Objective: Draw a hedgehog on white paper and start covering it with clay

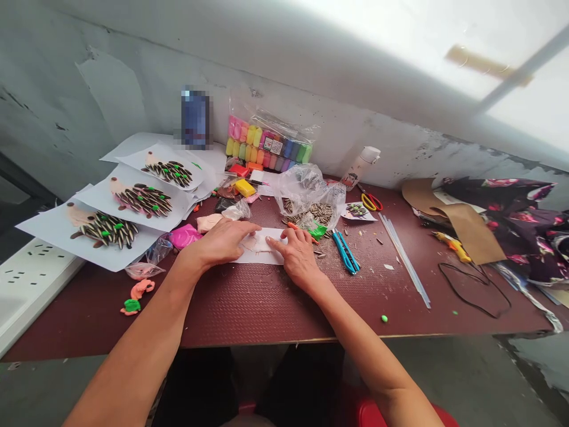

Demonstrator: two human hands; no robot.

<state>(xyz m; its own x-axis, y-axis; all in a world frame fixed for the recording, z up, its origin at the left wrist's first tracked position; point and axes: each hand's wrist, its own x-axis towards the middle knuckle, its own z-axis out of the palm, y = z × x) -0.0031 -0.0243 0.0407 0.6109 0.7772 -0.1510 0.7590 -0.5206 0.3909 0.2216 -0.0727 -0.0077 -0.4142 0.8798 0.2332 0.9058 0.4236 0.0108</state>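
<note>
A small white sheet of paper (260, 257) lies on the table before me, with a thin, flattened layer of pale clay (255, 243) on it. From the left, my left hand (222, 242) rests on the sheet, fingers stretched toward the clay's far edge. My right hand (299, 252) is on the other side, its fingers apart and one fingertip touching the clay's right end. Just behind that hand lies a thin orange tool (303, 231), partly hidden. A lump of light pink clay (208, 222) sits beyond my left hand.
Finished seed hedgehogs on white sheets (142, 222) lie at left, beside a power strip (31, 284). Sunflower seeds (317, 212) in a plastic bag, a teal cutter (345, 252), scissors (371, 200), glue sticks (404, 261) and a yellow glue gun (456, 246) lie rightward. Packed clay (267, 145) stands behind.
</note>
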